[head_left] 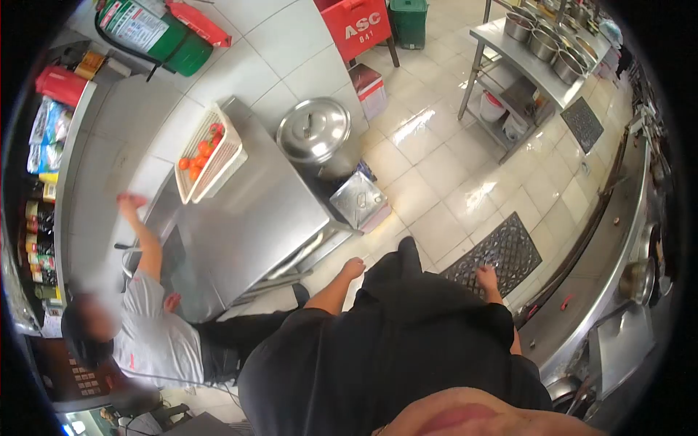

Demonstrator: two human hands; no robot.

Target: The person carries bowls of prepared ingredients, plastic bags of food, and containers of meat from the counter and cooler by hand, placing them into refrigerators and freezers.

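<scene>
My left hand (354, 268) hangs beside my dark clothing with its fingers curled in. It is nearest to the corner of the steel counter (269, 218), apart from it, and nothing shows in it. Over the black floor mat (502, 254), my right hand (486, 275) hangs low with bent fingers. A small pale glint lies at its fingertips, too small to make out. On the counter stands a cream plastic basket (229, 156) holding several tomatoes (196, 161).
A co-worker in a grey shirt (156, 327) stands at left, one arm stretched towards the wall. A large lidded pot (313, 131) and a square metal-lidded container (360, 203) flank the counter's end. Steel pots (544, 43) stand on a rack; a cooking line (603, 254) runs along the right.
</scene>
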